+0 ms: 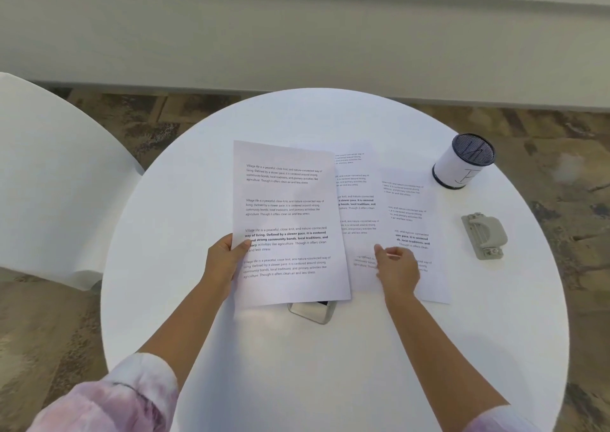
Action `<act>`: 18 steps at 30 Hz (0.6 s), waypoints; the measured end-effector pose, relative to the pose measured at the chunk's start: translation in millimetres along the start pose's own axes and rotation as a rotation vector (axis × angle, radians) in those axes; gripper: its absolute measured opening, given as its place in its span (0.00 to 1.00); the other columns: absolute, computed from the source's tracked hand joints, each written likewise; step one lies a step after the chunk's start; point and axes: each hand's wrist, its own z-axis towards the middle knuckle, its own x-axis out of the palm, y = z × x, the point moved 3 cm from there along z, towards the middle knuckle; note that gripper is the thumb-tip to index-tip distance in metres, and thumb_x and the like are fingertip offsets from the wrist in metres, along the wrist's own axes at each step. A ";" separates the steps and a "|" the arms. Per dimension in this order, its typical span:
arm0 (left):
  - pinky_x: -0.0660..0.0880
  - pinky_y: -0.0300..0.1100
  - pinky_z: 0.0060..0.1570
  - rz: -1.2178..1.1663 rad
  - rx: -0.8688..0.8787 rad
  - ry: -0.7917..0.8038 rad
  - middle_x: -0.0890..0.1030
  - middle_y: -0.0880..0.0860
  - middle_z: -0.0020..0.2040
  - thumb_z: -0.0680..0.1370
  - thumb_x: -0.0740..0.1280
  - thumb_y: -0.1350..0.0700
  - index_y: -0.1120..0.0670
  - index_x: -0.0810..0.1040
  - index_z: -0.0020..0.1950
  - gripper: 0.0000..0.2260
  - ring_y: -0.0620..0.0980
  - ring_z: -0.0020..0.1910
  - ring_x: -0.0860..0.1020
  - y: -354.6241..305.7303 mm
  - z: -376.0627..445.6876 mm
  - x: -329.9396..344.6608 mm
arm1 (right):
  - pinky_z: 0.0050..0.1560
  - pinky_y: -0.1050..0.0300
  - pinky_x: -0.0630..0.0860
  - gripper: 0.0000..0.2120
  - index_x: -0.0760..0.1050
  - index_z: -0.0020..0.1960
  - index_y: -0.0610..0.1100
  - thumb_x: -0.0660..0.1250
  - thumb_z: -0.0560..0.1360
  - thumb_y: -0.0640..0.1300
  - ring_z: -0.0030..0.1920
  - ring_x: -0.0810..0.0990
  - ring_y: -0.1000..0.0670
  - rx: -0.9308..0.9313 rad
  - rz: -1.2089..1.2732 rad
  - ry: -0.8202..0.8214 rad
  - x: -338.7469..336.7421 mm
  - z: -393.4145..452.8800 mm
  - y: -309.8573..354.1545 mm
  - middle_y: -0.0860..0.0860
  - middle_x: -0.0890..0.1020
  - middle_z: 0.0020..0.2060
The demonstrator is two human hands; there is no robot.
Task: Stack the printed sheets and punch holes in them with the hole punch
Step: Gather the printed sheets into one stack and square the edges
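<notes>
The left hand (227,260) reached in from the near-left edge of the round white table (330,365), forearm bare below a pushed-up pink-and-white sleeve (112,398). It pinched the left edge of a printed sheet (287,220), thumb on top over the text and fingers underneath, so that the sheet stood lifted off the table and overlapped the papers to its right. The right hand (396,269) stretched forward over the table's middle, palm down, thumb pointing left and fingertips curled down onto the second printed sheet (358,207) lying flat there; whether it pressed or had begun to pinch that paper could not be told. A third printed sheet (412,213) lay flat just right of that hand, partly under the second one.

The hole punch (483,235), grey, sat untouched on the table well right of the sheets. Beyond it, near the table's far-right rim, stood a white cylindrical holder (463,160) with a dark mesh rim; its contents could not be made out. A phone in a clear case (312,311) poked out from under the near edge of the held sheet. A white chair (49,184) stood left of the table.
</notes>
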 end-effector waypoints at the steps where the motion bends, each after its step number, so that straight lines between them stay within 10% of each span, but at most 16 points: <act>1: 0.78 0.37 0.33 0.012 0.003 0.000 0.82 0.53 0.46 0.76 0.65 0.65 0.59 0.77 0.56 0.09 0.45 0.36 0.82 0.9 1.0 0.6 | 0.49 0.53 0.74 0.13 0.73 0.52 0.40 0.69 0.73 0.46 0.49 0.78 0.44 -0.125 -0.138 -0.055 -5.1 -0.2 2.0 0.46 0.78 0.44; 10: 0.78 0.37 0.34 0.069 -0.023 0.001 0.80 0.54 0.43 0.76 0.64 0.67 0.62 0.76 0.53 0.07 0.51 0.40 0.79 9.3 6.6 30.3 | 0.71 0.49 0.60 0.31 0.60 0.72 0.39 0.65 0.75 0.52 0.72 0.60 0.43 -0.412 -0.435 0.031 -0.4 13.9 3.4 0.42 0.66 0.70; 18: 0.76 0.55 0.56 0.148 -0.095 0.012 0.81 0.60 0.52 0.75 0.67 0.61 0.59 0.78 0.49 0.04 0.60 0.52 0.80 8.3 21.3 72.8 | 0.75 0.52 0.47 0.36 0.47 0.76 0.42 0.54 0.77 0.60 0.76 0.45 0.49 -0.470 -0.630 0.274 18.1 21.7 -4.6 0.48 0.50 0.77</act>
